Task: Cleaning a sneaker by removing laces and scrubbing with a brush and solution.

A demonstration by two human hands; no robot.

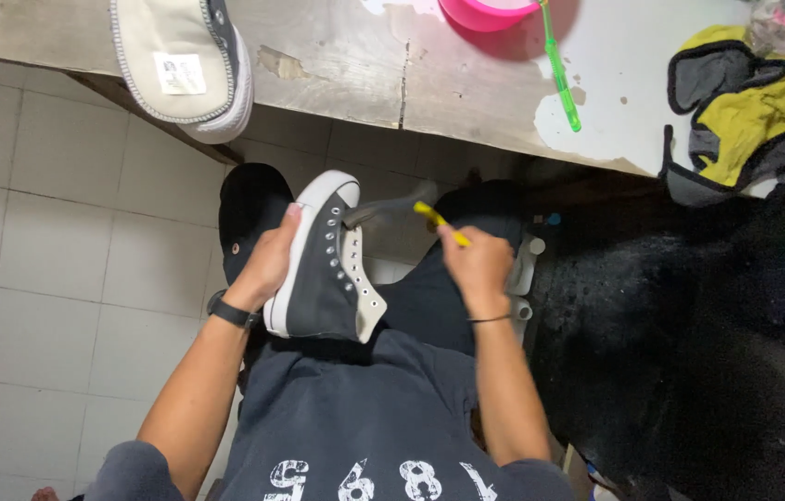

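1. Sneaker (325, 269), a black high-top with a white sole and toe cap and no laces in its eyelets, is held over the person's lap, toe pointing toward the table's near edge, its tongue pulled open to the right.
2. The left hand (272, 260) is clamped around the shoe's sole side, fingers wrapped over the white rubber edge; a black watch (230, 311) sits on that wrist.
3. The right hand (478, 264) is closed on the yellow handle of a brush (392, 206), whose blurred grey head lies at the shoe's toe end, just beside the top eyelets; whether the bristles touch cannot be told.
4. The hands are apart, with the shoe between them.
5. A second sneaker (190, 60) lies sole-up on the worn table (337, 65), overhanging its near edge toward the left corner, above and apart from the held shoe.
6. A pink bowl (485, 11) stands at the table's far edge, and a green brush (561, 70) lies slanting beside it toward the near edge.
7. A yellow and grey cloth (745, 111) is bunched at the table's right end, hanging over the edge.
8. Below is a floor of pale tiles (58, 241), with a dark wet patch on the right.
9. Nothing lies between the hands and the shoe.
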